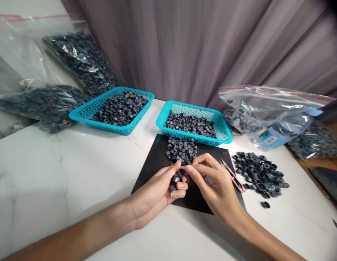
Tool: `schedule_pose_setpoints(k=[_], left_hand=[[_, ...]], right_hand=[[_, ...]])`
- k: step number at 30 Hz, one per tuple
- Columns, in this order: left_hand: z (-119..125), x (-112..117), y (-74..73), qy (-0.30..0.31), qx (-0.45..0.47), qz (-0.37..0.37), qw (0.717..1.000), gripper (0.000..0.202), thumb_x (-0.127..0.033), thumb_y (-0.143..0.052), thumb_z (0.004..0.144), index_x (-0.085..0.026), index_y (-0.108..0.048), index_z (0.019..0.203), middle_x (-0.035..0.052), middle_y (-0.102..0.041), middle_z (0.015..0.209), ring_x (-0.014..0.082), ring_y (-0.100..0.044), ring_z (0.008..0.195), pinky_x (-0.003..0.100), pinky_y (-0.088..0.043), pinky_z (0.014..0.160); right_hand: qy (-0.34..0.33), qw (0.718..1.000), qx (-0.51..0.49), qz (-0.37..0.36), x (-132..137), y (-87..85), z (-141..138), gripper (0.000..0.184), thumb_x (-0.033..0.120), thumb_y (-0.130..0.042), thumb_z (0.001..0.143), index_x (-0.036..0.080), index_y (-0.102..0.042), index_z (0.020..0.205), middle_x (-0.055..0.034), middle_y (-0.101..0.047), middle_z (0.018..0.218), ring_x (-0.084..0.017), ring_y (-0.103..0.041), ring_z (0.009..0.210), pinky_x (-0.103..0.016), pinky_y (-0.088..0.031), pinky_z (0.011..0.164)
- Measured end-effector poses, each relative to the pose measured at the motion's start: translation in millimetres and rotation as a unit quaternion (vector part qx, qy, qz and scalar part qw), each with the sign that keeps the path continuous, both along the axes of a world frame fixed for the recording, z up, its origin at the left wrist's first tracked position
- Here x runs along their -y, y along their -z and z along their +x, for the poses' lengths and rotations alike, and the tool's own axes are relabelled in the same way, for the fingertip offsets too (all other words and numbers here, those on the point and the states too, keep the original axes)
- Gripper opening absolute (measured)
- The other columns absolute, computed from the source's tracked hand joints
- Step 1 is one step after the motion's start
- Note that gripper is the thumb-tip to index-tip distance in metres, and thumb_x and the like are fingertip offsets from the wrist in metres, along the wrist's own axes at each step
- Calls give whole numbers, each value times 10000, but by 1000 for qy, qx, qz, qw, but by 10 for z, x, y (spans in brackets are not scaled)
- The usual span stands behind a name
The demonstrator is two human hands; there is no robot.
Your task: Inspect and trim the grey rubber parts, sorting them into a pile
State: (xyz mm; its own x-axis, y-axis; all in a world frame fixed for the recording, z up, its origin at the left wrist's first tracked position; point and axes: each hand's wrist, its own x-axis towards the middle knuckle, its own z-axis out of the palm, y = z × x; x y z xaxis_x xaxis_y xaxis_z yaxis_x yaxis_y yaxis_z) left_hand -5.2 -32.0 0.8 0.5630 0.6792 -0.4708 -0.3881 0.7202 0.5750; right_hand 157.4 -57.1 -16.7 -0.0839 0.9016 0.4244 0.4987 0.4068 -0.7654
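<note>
Several small dark grey cylindrical caps [176, 178] sit in the curled fingers of my left hand [154, 185], one with its hollow end showing. At my left thumb, the thumb and index finger of my right hand [218, 183] come together in a pinch. Whatever is between those fingertips is too small or hidden to make out. Both hands are over a black mat [149, 170]. Just beyond them lies a heap of grey ring-shaped pieces [181, 148] with central holes. Pink-handled thread snips [233, 176] rest at the mat's right edge.
Two blue baskets [127, 128] [195, 139] hold many grey pieces. A loose pile of dark caps [259, 174] lies on the right of the white table [75, 163]. Filled clear bags [83, 61] [247, 112] stand on both sides. A water bottle [285, 130] leans at right.
</note>
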Motion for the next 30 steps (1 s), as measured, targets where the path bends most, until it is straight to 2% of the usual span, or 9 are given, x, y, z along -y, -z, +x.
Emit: schedule_pose_setpoints(k=[5, 9, 13, 18, 21, 25, 27, 30], left_hand=[[-32, -41, -17, 26, 2, 21, 999, 251, -274, -493, 1009, -92, -603, 876, 15, -469, 797, 41, -412, 614, 124, -330, 505], [-63, -81, -46, 35, -5, 49, 998, 254, -311, -517, 1000, -103, -597, 877, 8, -467, 795, 41, -406, 616, 126, -320, 502], [-70, -120, -84, 31, -21, 92, 995, 260, -347, -554, 981, -119, -588, 860, 3, -471, 798, 48, -401, 628, 135, -321, 507], [-103, -207, -122, 13, -54, 149, 987, 243, -338, -539, 989, -136, -571, 857, -12, -446, 789, 51, -372, 626, 138, -317, 510], [-156, -313, -140, -16, -81, 211, 974, 247, -363, -547, 982, -146, -562, 868, -17, -433, 796, 54, -360, 629, 137, -306, 500], [-208, -441, -131, -34, -134, 274, 952, 291, -417, -515, 989, -153, -534, 867, -15, -436, 810, 63, -367, 646, 149, -324, 518], [-211, -466, -96, -18, -167, 306, 937, 318, -453, -486, 993, -164, -515, 863, -21, -433, 797, 68, -376, 645, 163, -320, 514], [-196, -450, -8, 49, -216, 367, 903, 337, -492, -468, 990, -184, -492, 857, -34, -445, 772, 72, -386, 633, 181, -318, 520]], right_hand=[[40, 999, -25, -21, -23, 26, 36, 267, 292, -479, 1026, 205, -718, 946, -44, -613, 885, -165, -588, 809, -282, -452, 661], [28, 999, -6, -46, -63, 133, 49, 179, 298, -525, 1004, 209, -680, 996, -27, -609, 864, -153, -577, 761, -262, -447, 618], [-16, 997, 69, -35, -61, 261, 21, 103, 246, -541, 985, 219, -630, 1028, -11, -582, 860, -137, -546, 683, -259, -430, 599], [-37, 979, 201, -13, -31, 350, -7, 157, 244, -541, 984, 232, -601, 1129, -47, -611, 1031, -160, -595, 738, -269, -442, 587], [-26, 975, 220, -5, -40, 362, -15, 217, 266, -539, 995, 251, -592, 1204, -46, -623, 1060, -154, -609, 713, -270, -456, 588], [-16, 970, 241, 18, -76, 381, -42, 191, 264, -526, 1004, 253, -620, 1170, -47, -636, 1054, -161, -638, 750, -257, -429, 551], [-13, 967, 251, 25, -88, 394, -57, 167, 244, -512, 1009, 242, -639, 1117, -51, -641, 1052, -170, -648, 786, -252, -406, 535], [-25, 976, 213, 17, -83, 371, -58, 161, 226, -493, 1014, 227, -653, 1036, -51, -645, 1028, -164, -637, 795, -252, -417, 569]])
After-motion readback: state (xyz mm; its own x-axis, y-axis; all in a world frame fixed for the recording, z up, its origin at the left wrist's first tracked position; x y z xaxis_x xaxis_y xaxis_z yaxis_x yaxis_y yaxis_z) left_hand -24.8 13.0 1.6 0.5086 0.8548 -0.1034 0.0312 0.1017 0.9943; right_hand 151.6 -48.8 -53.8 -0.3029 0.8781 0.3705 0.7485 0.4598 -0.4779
